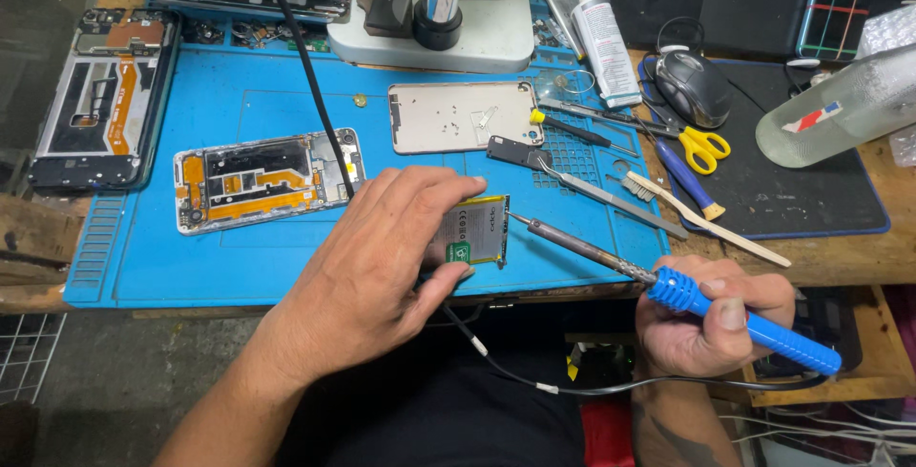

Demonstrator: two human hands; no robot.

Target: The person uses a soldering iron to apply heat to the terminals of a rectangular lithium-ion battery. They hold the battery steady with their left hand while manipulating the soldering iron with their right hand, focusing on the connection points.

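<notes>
My left hand [382,248] lies over a flat phone battery [474,229] with a yellow edge and green label, fingers and thumb gripping it on the blue work mat [239,267]. My right hand [711,319] grips a soldering iron by its blue handle [739,319]; the metal tip [520,222] points left and sits just beside the battery's right edge. An opened phone body [267,181] with orange flex cables lies left of my left hand. A silver back plate [463,116] lies beyond the battery.
Another dismantled phone frame [100,95] sits at far left. A microscope base [448,28], glue tube [606,42], screwdriver, metal spatula [592,186], brush [706,219], yellow-handled scissors [701,147], mouse [692,85] and clear bottle [840,109] crowd the back and right. A black cable [305,66] crosses the mat.
</notes>
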